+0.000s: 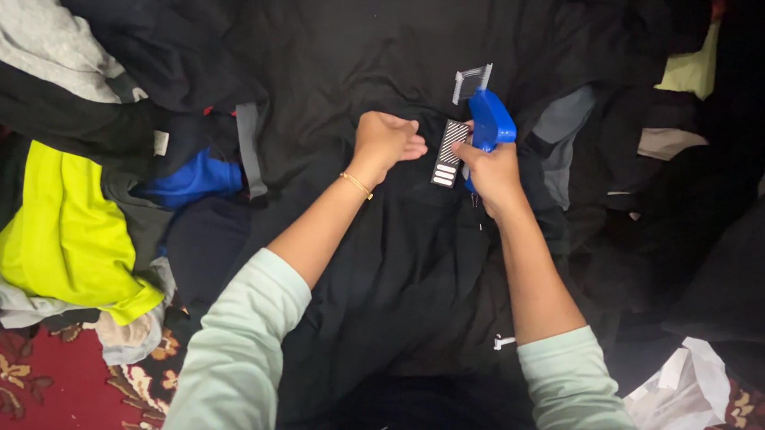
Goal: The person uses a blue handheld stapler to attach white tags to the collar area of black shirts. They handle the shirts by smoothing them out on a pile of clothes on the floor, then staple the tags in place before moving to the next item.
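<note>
Blue tagging gun (491, 124) clamped in right hand (491, 171), just right of striped tag (449, 153) on black garment (394, 54). Left hand (386, 141) fisted on garment, just left of tag.

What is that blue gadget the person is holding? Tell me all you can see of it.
The blue tool looks like a hard plastic, pistol-shaped tagging gun. The right hand grips its handle from below, so the lower part is hidden. A pale, clear-looking strip of fasteners sticks up from its top. Its nose points left toward a small striped tag lying on the black garment, which the left hand presses down beside the tag. Whether the tip touches the tag cannot be told.
</note>
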